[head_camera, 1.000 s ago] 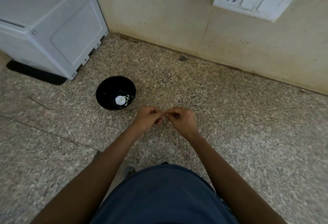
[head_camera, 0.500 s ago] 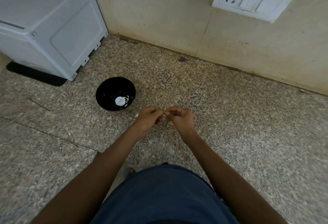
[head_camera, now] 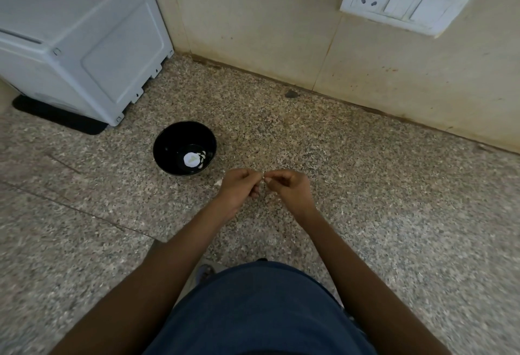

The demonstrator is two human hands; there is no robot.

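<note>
Above the speckled granite counter (head_camera: 365,199), my left hand (head_camera: 239,188) and my right hand (head_camera: 289,190) meet fingertip to fingertip. Both pinch one small pale thing (head_camera: 263,177) between them; it is too small to identify. A black bowl (head_camera: 168,143) stands on the counter just left of my left hand. Inside it lie a white round label and a few small white pieces (head_camera: 202,156). A small pale scrap (head_camera: 218,183) lies on the counter beside my left hand.
A white appliance (head_camera: 78,36) sits at the back left on a black mat (head_camera: 59,118). The beige tiled wall (head_camera: 267,22) runs along the back with a white socket and switch plate (head_camera: 405,5). My blue clothing (head_camera: 259,312) fills the bottom centre.
Both hands stay together at the same spot, with only slight finger movement on the small pale thing. The bowl has not moved.
</note>
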